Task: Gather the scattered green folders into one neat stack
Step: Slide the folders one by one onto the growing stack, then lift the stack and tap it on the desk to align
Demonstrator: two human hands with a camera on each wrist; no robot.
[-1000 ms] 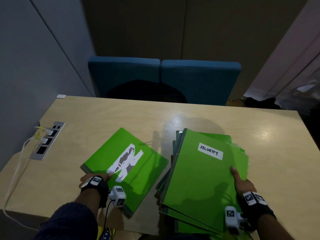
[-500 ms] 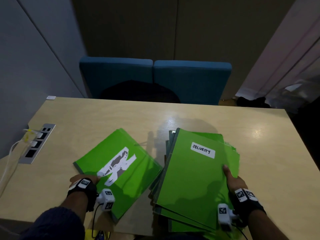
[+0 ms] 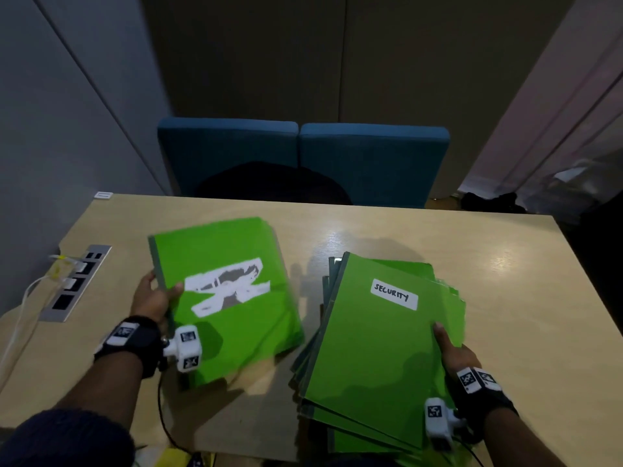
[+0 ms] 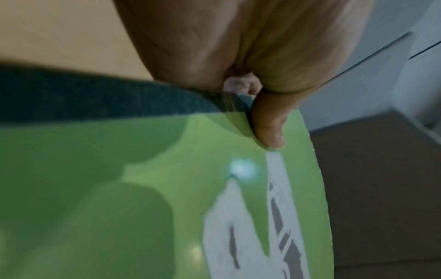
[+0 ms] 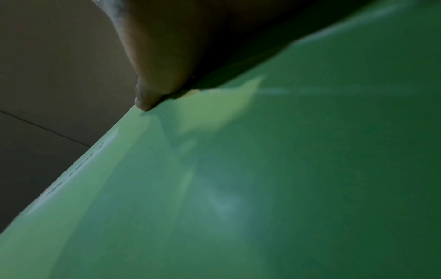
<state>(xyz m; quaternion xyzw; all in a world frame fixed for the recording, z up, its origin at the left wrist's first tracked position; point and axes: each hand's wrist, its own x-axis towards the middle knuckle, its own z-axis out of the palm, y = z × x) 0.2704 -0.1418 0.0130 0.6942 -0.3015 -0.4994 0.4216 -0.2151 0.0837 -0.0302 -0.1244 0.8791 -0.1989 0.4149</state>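
Bench (image 3: 505,264): pale wood-look top, smooth with a soft sheen, rounded corners. Open surface beyond both grips toward the far edge, and a wide bare strip out past the right grip to the right edge.

Folder (image 3: 229,298), lone: flat green card, glossy, with a dark grey spine strip and a torn white patch on its cover. Left grip (image 3: 151,298) pinches it at the spine edge, thumb (image 4: 267,120) on the cover and fingers underneath. The far end is tilted up off the bench; the picture is motion-blurred. Its right edge stands just beside the stack with a narrow gap of bench between.

Stack (image 3: 381,348): several green folders of the same card, fanned unevenly, with edges stepped at the left and near sides and corners poking out on the right. It lies on the bench under the right grip, its near end overhanging the near edge. The top folder bears a white label (image 3: 394,294) hand-lettered "SECURITY".

Right grip (image 3: 455,355): at the stack's right edge, thumb laid straight on the top cover; the fingers are hidden below, so whether they curl under cannot be told.

Socket panel (image 3: 74,284): grey metal strip set in the bench, well left of the left grip, with a white cable (image 3: 20,318) plugged in.

Two blue upholstered chairs (image 3: 303,160) beyond the far edge.
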